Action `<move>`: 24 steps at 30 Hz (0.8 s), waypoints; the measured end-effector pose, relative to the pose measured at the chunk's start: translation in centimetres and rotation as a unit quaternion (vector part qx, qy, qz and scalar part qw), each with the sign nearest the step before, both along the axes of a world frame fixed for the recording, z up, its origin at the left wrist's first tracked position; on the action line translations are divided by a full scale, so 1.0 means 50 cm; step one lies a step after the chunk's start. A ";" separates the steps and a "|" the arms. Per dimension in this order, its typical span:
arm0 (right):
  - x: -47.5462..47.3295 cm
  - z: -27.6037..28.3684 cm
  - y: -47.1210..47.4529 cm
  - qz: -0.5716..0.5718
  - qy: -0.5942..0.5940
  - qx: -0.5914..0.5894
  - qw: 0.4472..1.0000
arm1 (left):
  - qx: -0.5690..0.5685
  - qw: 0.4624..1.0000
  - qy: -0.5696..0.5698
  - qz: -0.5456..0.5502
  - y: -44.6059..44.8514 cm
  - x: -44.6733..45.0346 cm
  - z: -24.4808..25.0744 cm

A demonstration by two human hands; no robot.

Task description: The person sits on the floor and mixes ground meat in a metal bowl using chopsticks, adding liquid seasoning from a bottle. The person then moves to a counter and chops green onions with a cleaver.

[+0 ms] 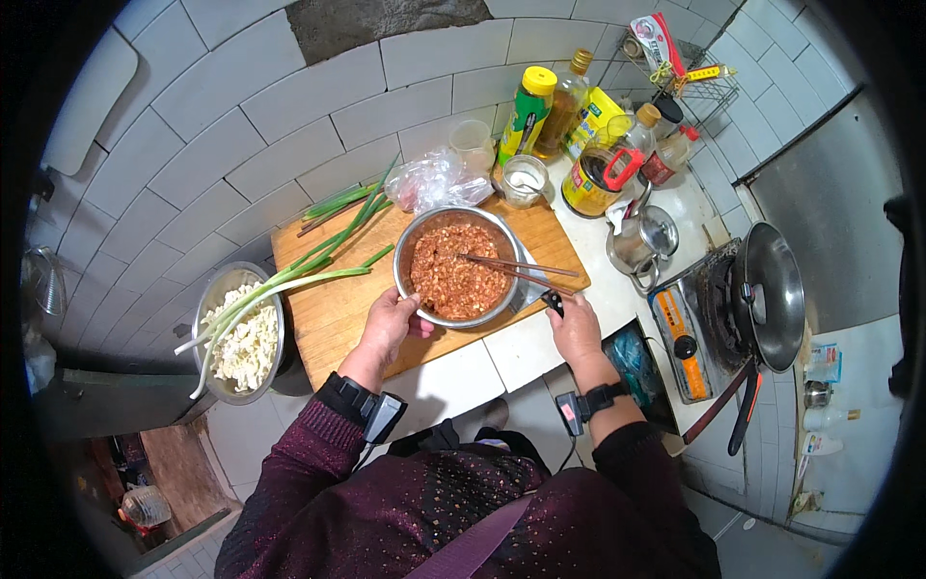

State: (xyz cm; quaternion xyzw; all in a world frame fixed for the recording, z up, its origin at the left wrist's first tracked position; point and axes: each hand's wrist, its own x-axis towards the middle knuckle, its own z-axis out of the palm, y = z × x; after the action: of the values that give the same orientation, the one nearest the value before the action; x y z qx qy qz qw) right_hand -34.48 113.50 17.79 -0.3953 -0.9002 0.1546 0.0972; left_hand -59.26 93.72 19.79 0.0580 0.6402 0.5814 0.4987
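My left hand (391, 323) grips the near left rim of a metal bowl (518, 289) of reddish minced filling (456, 279). Brown chopsticks (532, 268) lean in the filling and stick out over the bowl's right rim. To the right, my right hand (576, 325) is closed on the black handle (554, 300) of a cleaver, whose blade (532, 279) lies flat on the wooden cutting board (333, 347), partly hidden by the bowl. Green onions (322, 268) lie on the board's left, their white ends over a basin (206, 318) of chopped pale vegetable (249, 347).
Behind the board are a plastic bag (438, 181), a salt jar (524, 181), a green bottle (526, 116) and a large sauce jar (589, 181). At right stand a metal kettle (636, 242) and a gas stove (680, 340) with a wok (778, 297), its handle jutting towards me.
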 end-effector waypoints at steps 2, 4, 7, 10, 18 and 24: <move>0.006 -0.011 0.019 0.017 -0.008 -0.045 0.999 | 0.003 1.000 0.000 -0.003 0.010 0.003 0.002; 0.027 -0.014 0.020 0.002 0.037 -0.072 0.997 | -0.021 1.000 -0.003 0.004 0.012 0.004 -0.001; 0.073 -0.018 -0.005 -0.047 -0.081 -0.175 0.980 | 0.019 1.000 -0.002 0.002 0.015 0.020 -0.009; 0.069 -0.041 -0.028 0.005 0.055 -0.125 0.991 | 0.016 1.000 0.001 -0.001 0.034 0.032 -0.007; 0.150 -0.066 -0.026 -0.169 0.177 -0.466 0.850 | -0.008 0.999 -0.010 -0.029 0.096 0.052 0.006; 0.373 0.031 -0.096 -0.175 0.240 -0.506 0.810 | 0.035 0.999 -0.031 0.006 0.187 0.097 -0.034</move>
State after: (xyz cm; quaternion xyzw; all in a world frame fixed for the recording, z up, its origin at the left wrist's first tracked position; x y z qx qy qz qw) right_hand -15.85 108.70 19.32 -0.4895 -0.5581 0.6588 0.1222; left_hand -54.42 103.09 18.08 0.0536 0.6041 0.6080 0.5123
